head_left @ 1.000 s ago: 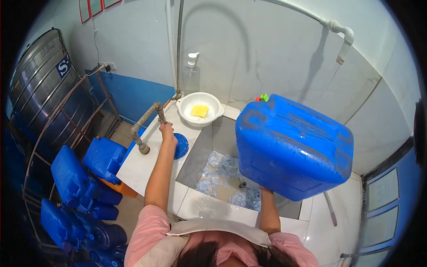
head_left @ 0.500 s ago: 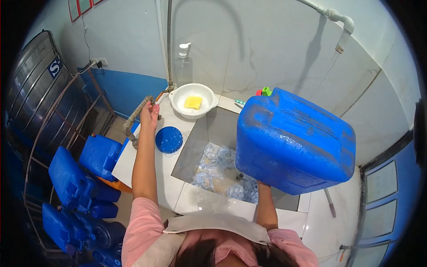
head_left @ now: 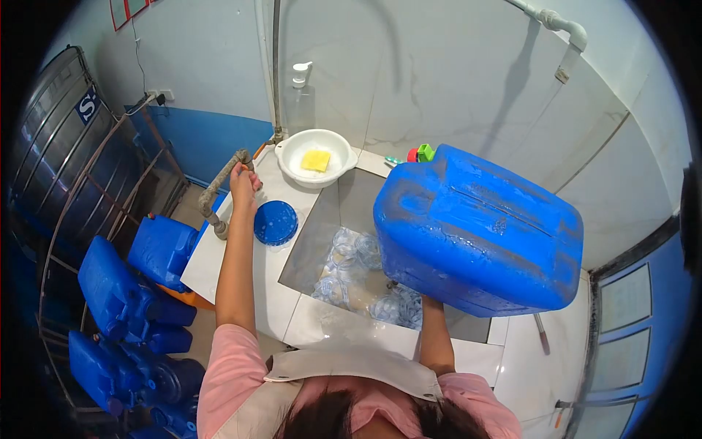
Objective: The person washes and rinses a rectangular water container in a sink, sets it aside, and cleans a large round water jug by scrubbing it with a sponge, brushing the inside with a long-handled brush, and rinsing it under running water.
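My left hand (head_left: 244, 181) has its fingers curled on the upper end of the worn metal faucet pipe (head_left: 218, 183), at the left of the sink. A large wet blue jug (head_left: 479, 230) with dark smudges hangs tilted over the right part of the sink. Under its lower edge, my right hand supports it; the jug hides the fingers. Near my left wrist a round blue lid (head_left: 276, 222) lies on the white counter. Behind it sits a white basin (head_left: 292, 157) with a yellow sponge (head_left: 316, 161) in it.
Clear plastic pieces (head_left: 344, 271) lie in the sink (head_left: 307, 252). A pump bottle (head_left: 300, 102) stands by the wall. Several blue jugs (head_left: 110, 285) are at the lower left, near a metal tank (head_left: 62, 139). A long-handled tool (head_left: 541, 334) lies at the right.
My left hand has moved from the faucet's handle area to the upper end of the pipe. The jug has shifted slightly left and its tilt has changed a little.
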A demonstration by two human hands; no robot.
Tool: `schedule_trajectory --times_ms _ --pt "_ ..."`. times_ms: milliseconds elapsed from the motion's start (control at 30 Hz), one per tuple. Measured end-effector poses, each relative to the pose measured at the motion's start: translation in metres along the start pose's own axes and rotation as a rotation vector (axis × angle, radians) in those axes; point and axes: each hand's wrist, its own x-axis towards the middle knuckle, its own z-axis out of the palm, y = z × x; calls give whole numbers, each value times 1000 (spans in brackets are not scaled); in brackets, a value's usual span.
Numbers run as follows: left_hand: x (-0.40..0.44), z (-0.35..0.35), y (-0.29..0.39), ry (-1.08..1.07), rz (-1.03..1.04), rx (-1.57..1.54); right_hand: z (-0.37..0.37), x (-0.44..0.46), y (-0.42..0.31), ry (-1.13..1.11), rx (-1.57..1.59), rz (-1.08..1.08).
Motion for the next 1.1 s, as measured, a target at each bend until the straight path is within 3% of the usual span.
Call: schedule_trajectory --times_ms 433,633,1100 --pt "-3 -4 0 47 70 314 4 -3 -1 8 1 9" --pt "3 -3 -5 67 142 372 4 -3 -2 8 1 7" --pt "-9 5 1 25 96 341 2 -4 -2 2 8 -1"
